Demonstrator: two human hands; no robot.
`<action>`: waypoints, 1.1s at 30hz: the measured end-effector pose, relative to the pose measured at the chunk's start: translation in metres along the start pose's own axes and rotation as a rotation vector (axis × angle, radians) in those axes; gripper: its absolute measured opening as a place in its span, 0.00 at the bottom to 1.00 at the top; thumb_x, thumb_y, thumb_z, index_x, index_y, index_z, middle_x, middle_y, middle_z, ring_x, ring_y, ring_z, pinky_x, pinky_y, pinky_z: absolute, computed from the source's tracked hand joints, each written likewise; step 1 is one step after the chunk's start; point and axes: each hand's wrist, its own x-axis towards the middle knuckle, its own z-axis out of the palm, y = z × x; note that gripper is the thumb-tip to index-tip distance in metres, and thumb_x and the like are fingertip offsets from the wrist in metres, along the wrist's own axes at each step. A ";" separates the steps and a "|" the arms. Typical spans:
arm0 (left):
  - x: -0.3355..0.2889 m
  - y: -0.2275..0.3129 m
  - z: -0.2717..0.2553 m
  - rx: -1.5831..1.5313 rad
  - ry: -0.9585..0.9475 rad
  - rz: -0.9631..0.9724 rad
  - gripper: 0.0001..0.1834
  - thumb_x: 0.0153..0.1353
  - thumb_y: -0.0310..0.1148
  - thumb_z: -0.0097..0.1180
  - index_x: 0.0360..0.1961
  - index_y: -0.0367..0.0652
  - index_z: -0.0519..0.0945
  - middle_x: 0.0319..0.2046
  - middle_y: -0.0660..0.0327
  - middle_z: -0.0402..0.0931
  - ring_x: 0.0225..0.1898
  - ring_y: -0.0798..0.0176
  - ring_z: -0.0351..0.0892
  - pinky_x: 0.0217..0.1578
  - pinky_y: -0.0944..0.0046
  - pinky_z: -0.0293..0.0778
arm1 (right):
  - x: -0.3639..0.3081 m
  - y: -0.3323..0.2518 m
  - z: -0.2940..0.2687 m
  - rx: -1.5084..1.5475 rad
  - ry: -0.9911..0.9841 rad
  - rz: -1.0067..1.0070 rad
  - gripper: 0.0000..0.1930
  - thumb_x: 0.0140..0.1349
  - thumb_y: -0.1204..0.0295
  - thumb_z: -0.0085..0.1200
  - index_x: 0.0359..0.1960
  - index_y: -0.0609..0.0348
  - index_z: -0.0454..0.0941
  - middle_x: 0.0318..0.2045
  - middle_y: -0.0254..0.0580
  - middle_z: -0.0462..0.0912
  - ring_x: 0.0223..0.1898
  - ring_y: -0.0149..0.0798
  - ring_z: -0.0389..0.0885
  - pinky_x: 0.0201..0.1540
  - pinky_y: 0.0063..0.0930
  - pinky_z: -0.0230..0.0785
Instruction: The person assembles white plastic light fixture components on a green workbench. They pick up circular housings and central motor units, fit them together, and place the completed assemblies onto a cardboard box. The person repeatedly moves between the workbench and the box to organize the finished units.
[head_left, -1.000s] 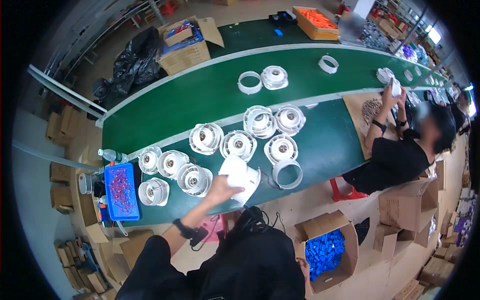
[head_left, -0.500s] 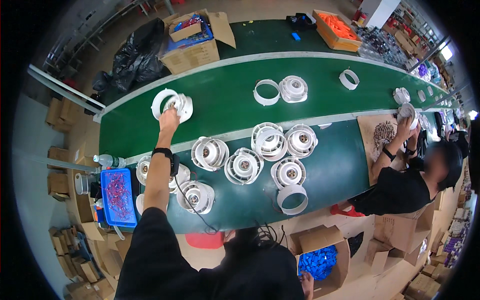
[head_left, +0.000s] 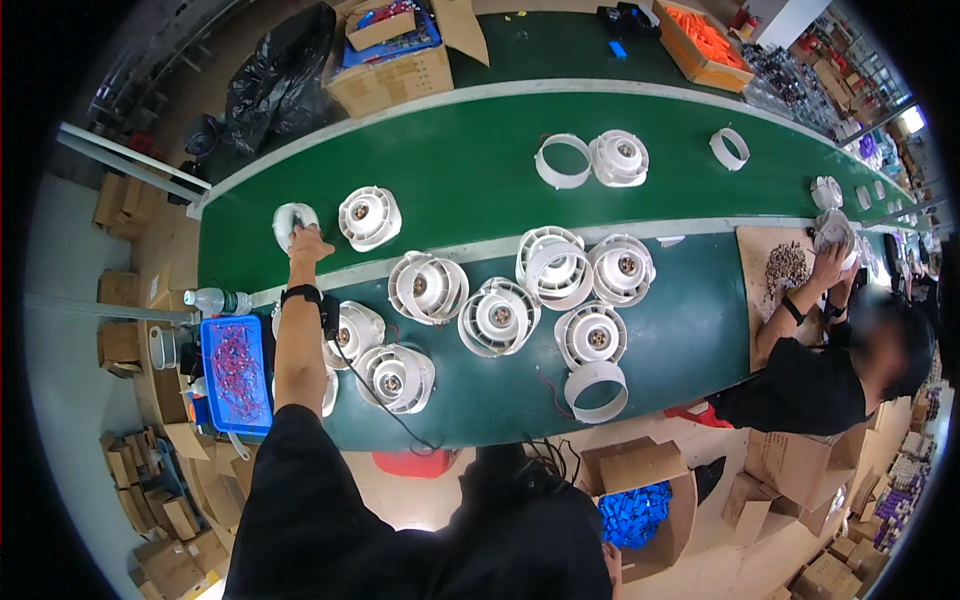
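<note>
Our left hand (head_left: pixel 308 243), half-open, touches white ring (head_left: pixel 284 228) near left edge of bench (head_left: pixel 460 150); grip unclear. Right hand (head_left: pixel 612 563): cannot tell.

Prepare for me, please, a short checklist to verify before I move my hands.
1. Left hand touching the white ring over the green belt: ok.
2. Secure grip on it: cannot tell from this angle.
3. That ring apart from the nearest white housing: ok, belt shows between.
4. Right hand free: cannot tell, mostly hidden.
5. Front ring well back from the table's near edge: not ok, close to it.
6. Co-worker's hands clear of yours: ok, far right.
</note>
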 end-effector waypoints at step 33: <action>-0.763 0.262 0.421 1.301 -0.777 1.727 0.14 0.57 0.36 0.62 0.42 0.42 0.83 0.31 0.56 0.84 0.28 0.67 0.82 0.28 0.64 0.78 | -0.244 0.393 0.455 1.726 1.088 0.623 0.16 0.64 0.66 0.46 0.48 0.61 0.79 0.33 0.51 0.86 0.29 0.41 0.86 0.30 0.33 0.80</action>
